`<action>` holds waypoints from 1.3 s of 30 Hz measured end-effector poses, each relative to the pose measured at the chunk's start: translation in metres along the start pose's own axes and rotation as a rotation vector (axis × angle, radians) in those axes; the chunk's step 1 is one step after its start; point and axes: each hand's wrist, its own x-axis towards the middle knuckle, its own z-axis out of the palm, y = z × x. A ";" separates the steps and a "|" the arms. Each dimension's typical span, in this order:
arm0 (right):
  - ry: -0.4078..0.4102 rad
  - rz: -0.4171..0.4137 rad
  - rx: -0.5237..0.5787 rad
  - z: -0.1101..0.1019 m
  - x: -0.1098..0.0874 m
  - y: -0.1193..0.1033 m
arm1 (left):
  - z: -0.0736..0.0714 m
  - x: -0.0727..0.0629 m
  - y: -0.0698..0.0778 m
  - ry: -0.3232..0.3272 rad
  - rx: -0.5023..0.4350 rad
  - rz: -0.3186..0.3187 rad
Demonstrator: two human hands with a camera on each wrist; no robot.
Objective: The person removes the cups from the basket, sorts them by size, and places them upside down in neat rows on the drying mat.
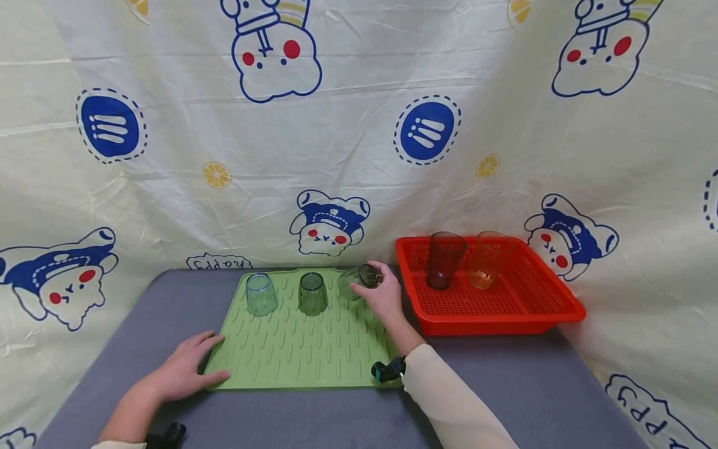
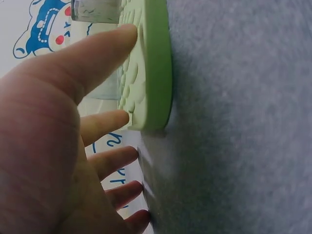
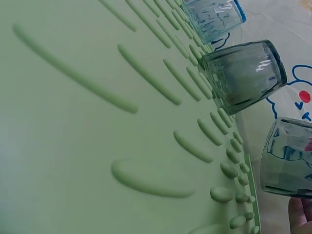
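My right hand (image 1: 386, 296) grips a clear drinking glass (image 1: 349, 284) over the back right of a green ridged drying mat (image 1: 303, 355). The glass is tilted in the head view. In the right wrist view, this glass (image 3: 285, 158) shows at the right edge, with little of the hand visible. A smoky grey glass (image 1: 312, 294) and a pale blue glass (image 1: 262, 295) stand in a row to its left on the mat. My left hand (image 1: 182, 368) rests at the mat's left edge, fingers spread, with the thumb (image 2: 105, 53) over the mat's border.
A red plastic basket (image 1: 499, 325) stands right of the mat on the grey table (image 1: 269, 418). Inside are a dark tall glass (image 1: 445, 262) and an amber-tinted glass (image 1: 489, 262). A printed curtain (image 1: 359, 137) hangs directly behind the table.
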 end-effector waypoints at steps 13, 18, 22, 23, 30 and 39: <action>0.022 -0.010 -0.010 0.004 0.005 0.003 | -0.014 -0.004 0.005 -0.112 0.015 -0.090; 0.037 -0.006 -0.037 0.003 0.007 0.004 | -0.006 -0.002 0.000 -0.100 0.024 -0.106; 0.035 0.002 -0.050 0.002 0.008 0.006 | 0.002 0.000 -0.006 -0.079 0.035 -0.112; 0.034 0.008 -0.055 0.002 0.008 0.006 | 0.003 0.000 -0.005 -0.077 0.039 -0.111; 0.017 0.017 -0.064 0.004 0.009 0.008 | -0.005 -0.002 0.005 -0.110 0.030 -0.137; 0.014 0.025 -0.047 0.005 0.011 0.012 | -0.007 -0.002 0.008 -0.124 0.042 -0.146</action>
